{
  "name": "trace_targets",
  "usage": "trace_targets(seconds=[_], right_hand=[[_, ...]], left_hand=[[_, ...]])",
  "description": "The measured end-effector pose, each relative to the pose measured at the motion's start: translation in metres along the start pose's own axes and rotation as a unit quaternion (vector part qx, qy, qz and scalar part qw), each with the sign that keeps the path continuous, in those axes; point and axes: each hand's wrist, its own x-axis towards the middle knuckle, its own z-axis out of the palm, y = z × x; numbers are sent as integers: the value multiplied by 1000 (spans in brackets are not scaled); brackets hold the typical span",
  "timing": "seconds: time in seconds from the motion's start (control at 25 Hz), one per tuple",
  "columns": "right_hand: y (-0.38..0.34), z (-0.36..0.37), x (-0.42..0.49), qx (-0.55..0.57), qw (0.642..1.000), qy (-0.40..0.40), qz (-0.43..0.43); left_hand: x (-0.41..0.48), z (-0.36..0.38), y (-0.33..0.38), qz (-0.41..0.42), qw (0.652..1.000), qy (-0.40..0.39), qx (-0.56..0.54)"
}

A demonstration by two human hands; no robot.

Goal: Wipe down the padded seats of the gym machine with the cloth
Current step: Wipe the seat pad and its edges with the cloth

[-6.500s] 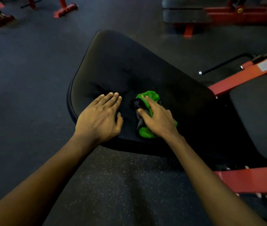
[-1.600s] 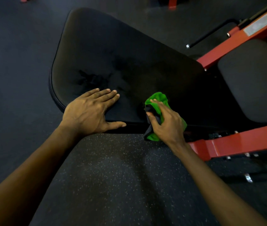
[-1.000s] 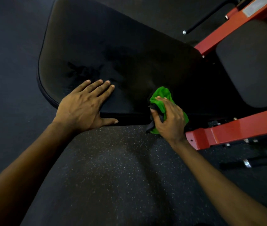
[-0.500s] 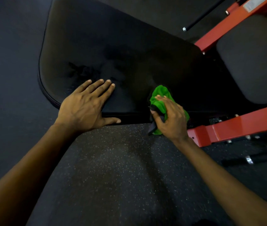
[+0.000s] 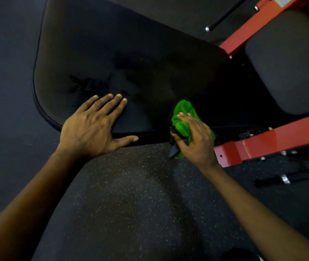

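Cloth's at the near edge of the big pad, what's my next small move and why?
Probably sweep the green cloth forward across the big pad: right hand grips it at the near edge, dark smudges show beyond the left hand.

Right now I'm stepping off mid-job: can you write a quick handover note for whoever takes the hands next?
Left hand: flat, fingers straight, resting on the large black pad at its near edge.
Right hand: grips the bunched green cloth at that same edge, beside the red frame.
Done: unclear; darker streaks show on the pad beyond the left hand.
Left: probably the far part of this pad, then the smaller pad on the right, which the cloth does not touch.
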Motion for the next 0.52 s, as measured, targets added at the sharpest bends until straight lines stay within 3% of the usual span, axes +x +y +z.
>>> trace_targets(seconds=[0.12,0.24,0.36,0.52], right_hand=[[-4,5,-2,5,998,40,56],[-42,15,11,10,997,54,55],[-74,22,16,18,1000,7,2],[-40,6,18,2,998,-55,-31]], left_hand=[[0,1,0,-1,1000,1,3],[0,1,0,0,1000,-1,11],[0,1,0,0,1000,1,3],[0,1,-1,2,1000,-2,-3]])
